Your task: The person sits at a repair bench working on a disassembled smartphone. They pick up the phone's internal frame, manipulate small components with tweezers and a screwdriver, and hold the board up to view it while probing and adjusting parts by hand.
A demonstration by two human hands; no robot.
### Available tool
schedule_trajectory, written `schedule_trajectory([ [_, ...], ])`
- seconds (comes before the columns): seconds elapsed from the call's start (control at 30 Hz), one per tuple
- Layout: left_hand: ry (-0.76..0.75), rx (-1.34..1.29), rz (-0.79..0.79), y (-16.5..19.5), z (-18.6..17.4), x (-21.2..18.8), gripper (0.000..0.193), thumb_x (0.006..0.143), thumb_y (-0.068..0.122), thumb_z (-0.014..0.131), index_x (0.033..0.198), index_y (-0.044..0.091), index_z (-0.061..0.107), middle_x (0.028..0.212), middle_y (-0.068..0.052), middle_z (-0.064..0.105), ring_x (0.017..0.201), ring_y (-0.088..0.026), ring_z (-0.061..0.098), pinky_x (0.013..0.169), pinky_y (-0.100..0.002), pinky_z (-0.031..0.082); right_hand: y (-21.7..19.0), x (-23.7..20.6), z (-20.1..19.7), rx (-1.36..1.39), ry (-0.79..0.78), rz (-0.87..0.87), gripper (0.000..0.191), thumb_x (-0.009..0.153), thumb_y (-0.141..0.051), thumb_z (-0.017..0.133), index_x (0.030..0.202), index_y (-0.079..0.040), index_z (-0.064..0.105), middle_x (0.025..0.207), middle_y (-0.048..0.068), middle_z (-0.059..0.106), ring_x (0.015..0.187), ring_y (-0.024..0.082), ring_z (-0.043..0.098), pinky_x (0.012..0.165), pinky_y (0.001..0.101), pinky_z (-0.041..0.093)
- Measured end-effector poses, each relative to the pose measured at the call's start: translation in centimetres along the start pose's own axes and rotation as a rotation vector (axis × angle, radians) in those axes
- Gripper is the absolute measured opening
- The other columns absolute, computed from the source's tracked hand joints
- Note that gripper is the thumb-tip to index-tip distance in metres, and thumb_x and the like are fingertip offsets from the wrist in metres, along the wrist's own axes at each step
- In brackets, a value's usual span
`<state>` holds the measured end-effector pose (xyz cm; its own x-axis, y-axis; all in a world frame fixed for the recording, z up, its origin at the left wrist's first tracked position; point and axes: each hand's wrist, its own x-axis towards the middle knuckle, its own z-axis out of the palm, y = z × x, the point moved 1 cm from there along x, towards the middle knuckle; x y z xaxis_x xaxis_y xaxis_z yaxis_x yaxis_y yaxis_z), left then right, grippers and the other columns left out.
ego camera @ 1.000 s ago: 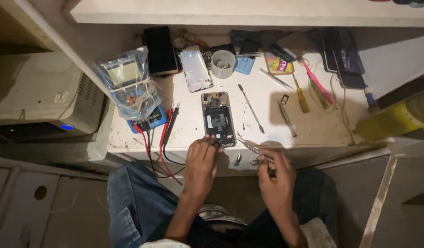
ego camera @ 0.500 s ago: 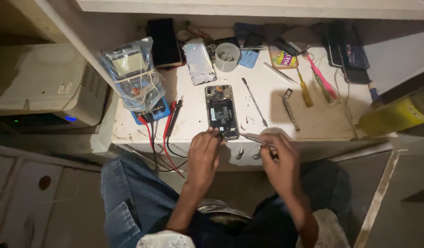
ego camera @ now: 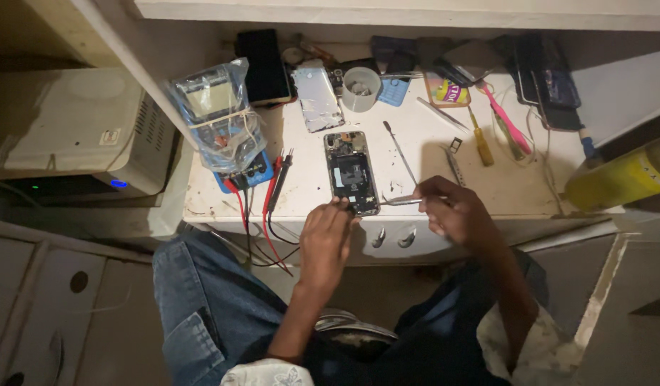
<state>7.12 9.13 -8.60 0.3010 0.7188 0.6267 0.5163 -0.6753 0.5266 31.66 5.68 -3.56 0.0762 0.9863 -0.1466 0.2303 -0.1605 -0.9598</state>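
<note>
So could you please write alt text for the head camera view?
A seated person's left hand steadies an opened phone on a cluttered white workbench while the right hand points tweezers at its lower edge.

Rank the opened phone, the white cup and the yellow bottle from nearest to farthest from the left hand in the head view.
1. Opened phone: touching the left hand, just above it.
2. White cup: farther back on the table.
3. Yellow bottle: far right edge.

L hand [ego camera: 328, 236] palm down, fingers curled, fingertips pressed fwd. R hand [ego camera: 455, 214] just beside it to the right, fingers pinched shut, thumb on top. Both forearms bare, angled up from the lap, converging.
</note>
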Motion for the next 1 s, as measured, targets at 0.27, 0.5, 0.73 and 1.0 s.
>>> schedule_trajectory([
  [0.27,-0.019,-0.003,0.000,0.5,-0.7,0.4,0.016,0.086,0.004,0.075,0.098,-0.001,0.066,0.111,-0.017,0.069,0.103,-0.036,0.065,0.093,-0.046,0.051,2.9,0.9,-0.4,0.249,-0.027,0.013,0.017,0.098,-0.004,0.047,0.106,0.003,0.061,0.078,0.006,0.054,0.058,0.009,0.042,0.050,0.0260,0.039],
  [0.5,-0.163,0.074,-0.034,0.7,-0.9,0.8,0.059,0.074,-0.005,0.075,0.131,-0.002,0.065,0.111,-0.016,0.063,0.101,-0.035,0.062,0.092,-0.046,0.050,3.2,0.5,-0.5,0.350,0.005,0.137,0.015,0.099,-0.007,0.051,0.106,0.003,0.060,0.073,0.003,0.046,0.060,0.009,0.041,0.050,0.0254,0.036],
  [0.73,-0.188,0.024,-0.001,0.8,-1.4,0.9,0.068,0.058,-0.009,0.076,0.124,0.001,0.065,0.116,-0.014,0.060,0.108,-0.035,0.057,0.096,-0.045,0.047,3.9,0.5,-0.7,0.169,-0.066,-0.042,0.015,0.094,-0.003,0.055,0.106,0.003,0.062,0.075,0.000,0.047,0.058,0.007,0.039,0.049,0.0235,0.034],
  [1.0,-0.251,0.047,-0.006,1.4,-1.8,1.8,0.068,0.055,-0.006,0.078,0.121,-0.004,0.064,0.111,-0.016,0.057,0.104,-0.035,0.054,0.093,-0.044,0.044,3.1,1.6,-1.6,0.140,-0.034,0.192,0.016,0.091,-0.004,0.061,0.106,0.001,0.064,0.070,0.002,0.044,0.055,0.010,0.040,0.047,0.0265,0.032],
])
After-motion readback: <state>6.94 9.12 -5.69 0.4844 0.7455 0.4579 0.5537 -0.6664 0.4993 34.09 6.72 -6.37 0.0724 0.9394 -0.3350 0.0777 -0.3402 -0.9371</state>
